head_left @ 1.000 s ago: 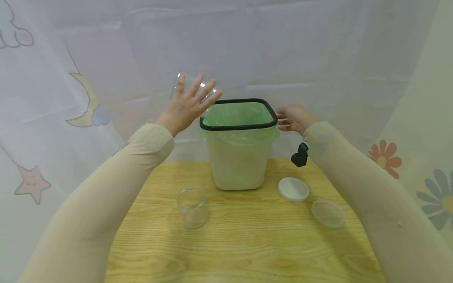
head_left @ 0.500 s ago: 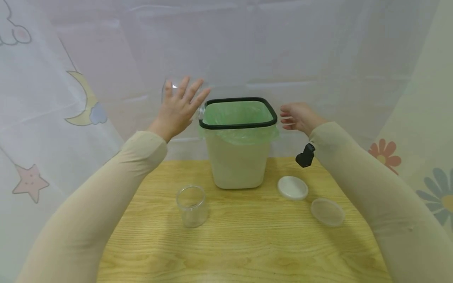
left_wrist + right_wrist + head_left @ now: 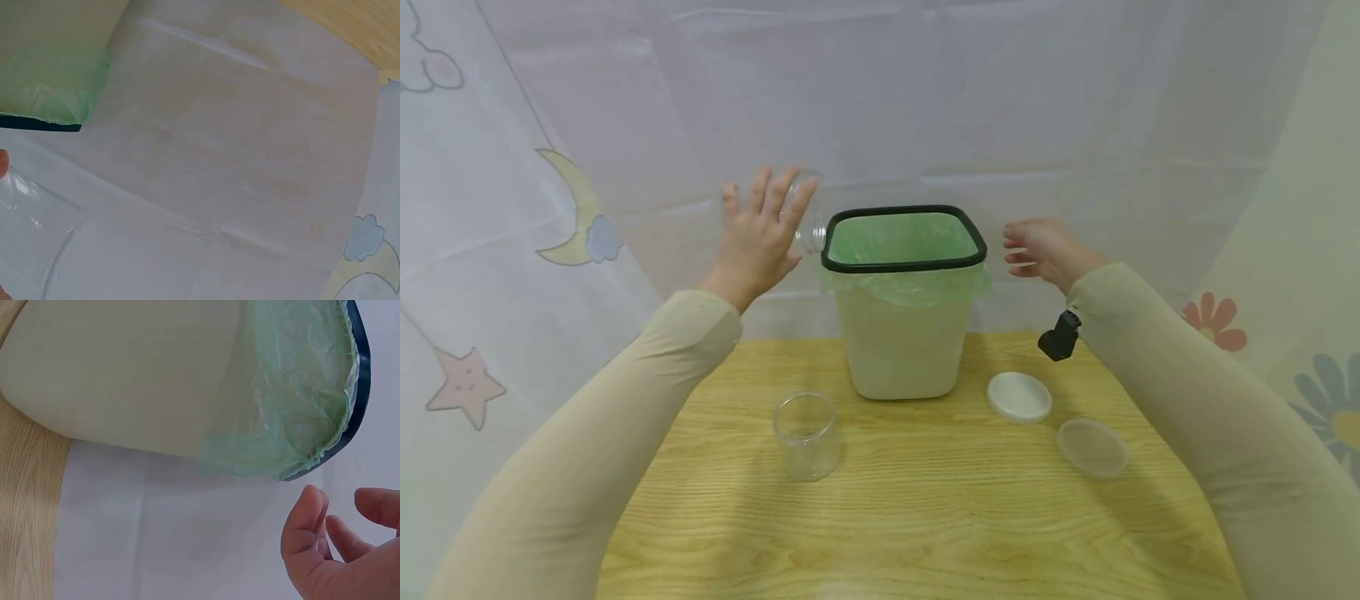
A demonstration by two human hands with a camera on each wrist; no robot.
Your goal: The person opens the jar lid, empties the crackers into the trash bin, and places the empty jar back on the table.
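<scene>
Beside the left rim of a lined trash bin (image 3: 902,333), my left hand (image 3: 756,242) holds a clear jar (image 3: 808,221) from its near side, fingers spread. The ridged mouth of this jar tips toward the bin's edge, and much of its body is hidden behind the hand. The left wrist view shows part of the clear jar (image 3: 37,225) with fingertips at the left edge. My right hand (image 3: 1045,250) hovers just off the bin's right side, fingers loosely bent, holding nothing. In the right wrist view, that hand (image 3: 344,550) is apart from the black rim (image 3: 359,394).
A second clear jar (image 3: 807,442) stands uncapped on the wooden table (image 3: 910,525), front left of the bin. To the right lie a white lid (image 3: 1019,397) and a translucent lid (image 3: 1092,447). A green bag (image 3: 910,237) lines the bin. Cloth (image 3: 1037,100) hangs close behind.
My left hand has moved left and slightly down with the jar, whose mouth now shows beside the bin's rim. My right hand has drawn a little right, away from the bin.
</scene>
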